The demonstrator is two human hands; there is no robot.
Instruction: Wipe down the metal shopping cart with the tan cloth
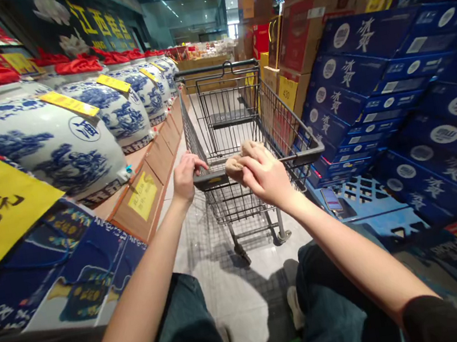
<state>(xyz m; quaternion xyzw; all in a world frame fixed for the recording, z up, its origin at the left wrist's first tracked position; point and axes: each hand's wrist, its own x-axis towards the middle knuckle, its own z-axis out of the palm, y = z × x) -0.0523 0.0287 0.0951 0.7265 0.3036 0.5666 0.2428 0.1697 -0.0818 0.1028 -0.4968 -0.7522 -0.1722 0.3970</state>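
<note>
Head view, nearest first: I look down over two denim-clad knees (192,327) to the shopping cart (233,117), facing away. At its handle (215,179), the right hand (267,175) has its fingers clamped on a crumpled beige cloth (233,166), which lies against the bar. The left hand (186,175) rests at the handle's left end, fingers loosely curled; I cannot tell whether they close around it. Right of the cart, a phone (331,199) lies by a blue pallet (362,190), below stacked blue boxes (353,82). Blue-and-white jars (63,140) with red covers line the left worktop (158,165). Farther off, I see a wooden display (205,66) carrying goods too small to identify.
</note>
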